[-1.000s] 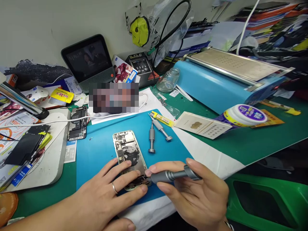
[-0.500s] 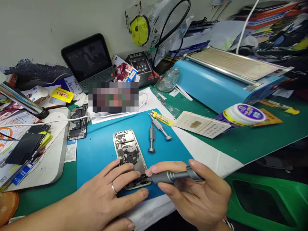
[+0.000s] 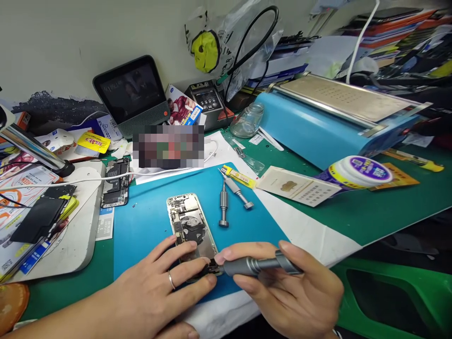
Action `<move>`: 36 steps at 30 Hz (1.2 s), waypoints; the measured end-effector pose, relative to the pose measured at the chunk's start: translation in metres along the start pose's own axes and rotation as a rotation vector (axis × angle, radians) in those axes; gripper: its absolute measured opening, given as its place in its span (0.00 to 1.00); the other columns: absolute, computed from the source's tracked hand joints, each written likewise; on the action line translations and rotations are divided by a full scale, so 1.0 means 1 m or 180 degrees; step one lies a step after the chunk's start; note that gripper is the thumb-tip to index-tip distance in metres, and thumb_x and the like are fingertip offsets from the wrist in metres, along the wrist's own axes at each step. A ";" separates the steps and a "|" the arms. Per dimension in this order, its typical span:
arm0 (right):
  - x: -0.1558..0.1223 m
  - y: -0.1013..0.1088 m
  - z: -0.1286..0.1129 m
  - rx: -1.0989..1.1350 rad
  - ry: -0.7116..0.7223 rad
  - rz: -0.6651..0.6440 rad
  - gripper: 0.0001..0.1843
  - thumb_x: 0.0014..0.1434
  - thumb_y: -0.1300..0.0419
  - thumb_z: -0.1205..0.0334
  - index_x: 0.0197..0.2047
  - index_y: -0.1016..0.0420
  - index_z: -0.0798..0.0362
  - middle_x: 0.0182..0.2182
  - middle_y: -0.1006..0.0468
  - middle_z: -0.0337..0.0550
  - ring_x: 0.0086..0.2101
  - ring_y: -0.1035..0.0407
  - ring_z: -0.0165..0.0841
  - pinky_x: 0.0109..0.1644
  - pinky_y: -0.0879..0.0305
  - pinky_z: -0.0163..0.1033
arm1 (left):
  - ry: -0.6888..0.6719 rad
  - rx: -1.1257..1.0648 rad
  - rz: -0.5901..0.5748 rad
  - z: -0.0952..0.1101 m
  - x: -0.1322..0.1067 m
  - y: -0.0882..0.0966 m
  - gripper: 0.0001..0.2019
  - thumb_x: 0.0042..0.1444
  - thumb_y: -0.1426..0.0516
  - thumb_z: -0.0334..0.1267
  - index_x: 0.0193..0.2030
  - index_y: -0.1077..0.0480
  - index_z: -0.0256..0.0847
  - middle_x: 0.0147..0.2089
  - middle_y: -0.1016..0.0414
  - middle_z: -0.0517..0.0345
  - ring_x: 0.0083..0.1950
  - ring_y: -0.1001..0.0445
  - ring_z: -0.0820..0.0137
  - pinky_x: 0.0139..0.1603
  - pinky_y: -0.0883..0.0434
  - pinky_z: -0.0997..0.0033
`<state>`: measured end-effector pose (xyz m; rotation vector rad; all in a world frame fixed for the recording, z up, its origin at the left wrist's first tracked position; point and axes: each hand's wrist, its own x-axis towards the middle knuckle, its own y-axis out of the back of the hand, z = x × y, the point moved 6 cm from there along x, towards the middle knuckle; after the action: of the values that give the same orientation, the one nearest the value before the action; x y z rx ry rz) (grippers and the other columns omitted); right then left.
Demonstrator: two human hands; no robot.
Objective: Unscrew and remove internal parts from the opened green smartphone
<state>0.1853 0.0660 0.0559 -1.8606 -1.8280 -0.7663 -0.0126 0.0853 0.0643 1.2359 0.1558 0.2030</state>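
Note:
An opened phone (image 3: 196, 230) lies on the blue work mat (image 3: 141, 249), its inner parts bare. My left hand (image 3: 155, 287), a ring on one finger, rests over the phone's lower left side with its fingers stretched out and slightly apart. In my right hand (image 3: 293, 287) is a dark grey screwdriver (image 3: 252, 266), gripped between thumb and fingers. It is held almost level, its front end pointing to the phone's lower right corner. I cannot make out its tip. Beyond the phone lie two more screwdrivers, one upright in view (image 3: 223, 205) and one slanted (image 3: 240, 192).
Another opened phone (image 3: 116, 183) lies at the left, beside a white board (image 3: 79, 235) carrying boxes. A blue machine (image 3: 303, 122) stands at the back right, near a glass jar (image 3: 247, 120) and a white-and-purple tub (image 3: 356, 170). A white cable (image 3: 141, 175) crosses the back.
My left fingers have shifted slightly over the phone's lower end, covering more of it. The right hand keeps the screwdriver in nearly the same place. The whole view has moved a little.

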 end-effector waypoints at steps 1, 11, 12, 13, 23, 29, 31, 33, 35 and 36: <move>-0.001 0.000 0.000 -0.0022 -0.0022 -0.0017 0.49 0.60 0.36 0.82 0.75 0.42 0.34 0.50 0.13 0.38 0.43 0.15 0.33 0.49 0.14 0.38 | -0.0011 0.0005 0.0000 0.000 0.001 0.001 0.34 0.70 0.41 0.49 0.77 0.44 0.39 0.76 0.35 0.48 0.79 0.43 0.48 0.79 0.43 0.36; -0.004 -0.001 0.001 0.0127 -0.0203 -0.0088 0.43 0.65 0.36 0.78 0.73 0.41 0.33 0.51 0.14 0.33 0.47 0.17 0.29 0.56 0.18 0.34 | -0.0038 -0.0440 0.0282 -0.001 0.002 0.004 0.27 0.70 0.42 0.43 0.72 0.38 0.38 0.69 0.29 0.44 0.76 0.37 0.54 0.80 0.44 0.45; -0.005 -0.001 0.000 0.0076 -0.0209 -0.0108 0.41 0.66 0.36 0.77 0.73 0.41 0.32 0.51 0.14 0.34 0.47 0.17 0.29 0.56 0.18 0.34 | -0.0032 -0.0512 0.0301 -0.001 0.002 0.005 0.26 0.69 0.41 0.41 0.71 0.37 0.38 0.69 0.29 0.44 0.75 0.36 0.54 0.80 0.43 0.45; -0.006 -0.001 -0.001 -0.0009 -0.0209 -0.0147 0.39 0.67 0.36 0.75 0.72 0.40 0.33 0.51 0.14 0.35 0.47 0.17 0.30 0.56 0.18 0.34 | -0.0018 -0.0580 0.0320 -0.001 0.002 0.005 0.24 0.69 0.41 0.40 0.70 0.36 0.39 0.68 0.29 0.44 0.74 0.36 0.55 0.80 0.42 0.46; 0.000 -0.019 -0.004 -0.0240 0.0068 -0.0240 0.48 0.66 0.37 0.77 0.78 0.51 0.33 0.51 0.15 0.42 0.45 0.16 0.34 0.50 0.14 0.41 | 0.0308 -0.1563 0.0996 -0.012 -0.003 0.010 0.16 0.66 0.43 0.27 0.58 0.38 0.42 0.62 0.26 0.46 0.63 0.27 0.64 0.68 0.28 0.60; 0.009 -0.023 -0.003 -0.0232 0.0002 -0.0171 0.50 0.63 0.36 0.80 0.77 0.49 0.33 0.50 0.15 0.43 0.45 0.17 0.35 0.51 0.14 0.48 | 0.0695 -0.1770 0.1236 -0.022 -0.007 0.005 0.22 0.70 0.43 0.30 0.67 0.40 0.47 0.60 0.23 0.55 0.60 0.23 0.69 0.62 0.26 0.68; 0.011 -0.022 -0.002 -0.0121 -0.0040 -0.0037 0.49 0.62 0.35 0.81 0.76 0.46 0.34 0.49 0.15 0.42 0.45 0.17 0.36 0.50 0.14 0.48 | 0.0814 -0.1770 0.1248 -0.025 -0.006 0.004 0.20 0.71 0.43 0.30 0.66 0.38 0.48 0.59 0.23 0.57 0.58 0.23 0.71 0.60 0.27 0.72; 0.013 -0.021 -0.001 0.0031 -0.0092 0.0105 0.47 0.61 0.34 0.81 0.75 0.42 0.36 0.49 0.15 0.41 0.44 0.17 0.35 0.49 0.13 0.45 | 0.0850 -0.1762 0.1275 -0.025 -0.006 0.005 0.18 0.72 0.43 0.30 0.65 0.36 0.48 0.57 0.22 0.59 0.56 0.23 0.73 0.58 0.28 0.75; 0.014 -0.021 0.000 0.0131 -0.0132 0.0194 0.46 0.60 0.34 0.81 0.74 0.39 0.37 0.48 0.15 0.41 0.43 0.17 0.34 0.49 0.13 0.42 | 0.0841 -0.1752 0.1316 -0.025 -0.005 0.006 0.16 0.72 0.43 0.30 0.63 0.35 0.47 0.55 0.21 0.61 0.55 0.23 0.75 0.57 0.28 0.76; 0.014 -0.022 0.000 0.0152 -0.0134 0.0218 0.45 0.60 0.34 0.81 0.73 0.38 0.38 0.48 0.15 0.40 0.43 0.16 0.34 0.48 0.13 0.42 | 0.0839 -0.1745 0.1329 -0.025 -0.004 0.007 0.16 0.72 0.43 0.31 0.63 0.34 0.47 0.54 0.21 0.61 0.54 0.23 0.75 0.57 0.28 0.76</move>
<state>0.1637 0.0778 0.0628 -1.9118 -1.7822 -0.6589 -0.0231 0.1098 0.0629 0.6778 0.0596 0.7238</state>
